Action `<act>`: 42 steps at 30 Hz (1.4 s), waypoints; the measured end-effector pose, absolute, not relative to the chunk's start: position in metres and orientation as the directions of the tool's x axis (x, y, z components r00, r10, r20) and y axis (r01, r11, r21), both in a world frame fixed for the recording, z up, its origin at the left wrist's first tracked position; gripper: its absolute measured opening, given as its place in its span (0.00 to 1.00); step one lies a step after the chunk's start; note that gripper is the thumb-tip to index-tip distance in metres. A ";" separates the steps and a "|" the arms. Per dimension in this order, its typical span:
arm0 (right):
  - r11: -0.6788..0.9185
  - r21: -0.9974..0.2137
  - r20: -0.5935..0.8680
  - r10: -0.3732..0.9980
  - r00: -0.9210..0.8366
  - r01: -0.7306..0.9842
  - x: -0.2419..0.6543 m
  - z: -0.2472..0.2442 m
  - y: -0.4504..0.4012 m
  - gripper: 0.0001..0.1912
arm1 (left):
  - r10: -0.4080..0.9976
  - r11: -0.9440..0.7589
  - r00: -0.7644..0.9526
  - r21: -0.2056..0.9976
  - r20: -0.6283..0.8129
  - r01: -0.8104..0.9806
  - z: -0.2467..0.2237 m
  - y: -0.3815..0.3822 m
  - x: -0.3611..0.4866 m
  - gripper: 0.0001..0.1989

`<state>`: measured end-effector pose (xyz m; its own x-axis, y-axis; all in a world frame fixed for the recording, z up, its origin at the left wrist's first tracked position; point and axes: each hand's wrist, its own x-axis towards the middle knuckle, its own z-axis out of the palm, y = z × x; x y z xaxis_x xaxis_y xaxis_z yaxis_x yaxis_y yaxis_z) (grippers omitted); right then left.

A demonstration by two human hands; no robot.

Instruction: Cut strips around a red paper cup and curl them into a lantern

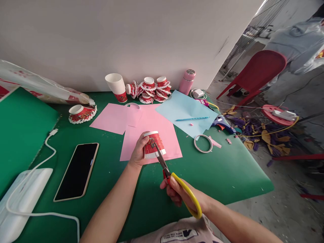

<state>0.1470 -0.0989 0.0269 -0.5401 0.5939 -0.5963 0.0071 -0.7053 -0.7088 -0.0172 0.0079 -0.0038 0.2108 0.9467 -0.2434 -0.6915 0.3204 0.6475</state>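
My left hand is closed around a red paper cup, which it holds up over the pink paper. Strips are cut into the cup's near, lower side, and its white base faces away from me. In my right hand is a pair of scissors with yellow and red handles. Their blades lie against the printed side of the cup, pointing away from me. How far apart the blades are is hard to make out.
Cut, fringed cups and a stack of paper cups stand by the wall. Blue paper bears a blue pencil. A tape roll lies right; a phone lies left. A person sits on a red chair.
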 end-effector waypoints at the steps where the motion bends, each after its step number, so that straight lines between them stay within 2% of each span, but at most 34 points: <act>1: -0.707 -0.707 -0.597 0.593 -0.539 0.006 0.147 0.026 -0.099 0.36 | 0.946 0.322 0.211 0.648 -0.245 -0.691 -0.004 0.008 -0.017 0.15; 8: -0.668 -0.741 -0.594 0.605 -0.530 0.067 0.146 0.023 -0.100 0.38 | 0.949 0.314 0.212 0.659 -0.233 -0.683 -0.004 0.008 -0.018 0.14; 14: -0.606 -0.786 -0.574 0.641 -0.510 0.123 0.143 0.031 -0.101 0.34 | 0.953 0.303 0.204 0.651 -0.225 -0.696 -0.001 0.007 -0.017 0.13; 24: -0.664 -0.742 -0.613 0.614 -0.497 0.095 0.139 0.037 -0.099 0.36 | 0.948 0.319 0.219 0.639 -0.233 -0.700 -0.002 0.009 -0.017 0.14; 33: -0.640 -0.762 -0.604 0.642 -0.473 0.104 0.141 0.028 -0.101 0.38 | 0.952 0.306 0.209 0.645 -0.224 -0.700 -0.001 0.008 -0.017 0.14; 42: -0.646 -0.762 -0.582 0.652 -0.486 0.045 0.143 0.023 -0.103 0.34 | 0.956 0.294 0.199 0.656 -0.218 -0.695 -0.003 0.008 -0.017 0.14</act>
<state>0.1433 -0.1035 0.0226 -0.4862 0.6519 -0.5819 0.0452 -0.6463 -0.7618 -0.0168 0.0085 -0.0029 0.1986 0.9555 -0.2181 -0.6948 0.2942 0.6563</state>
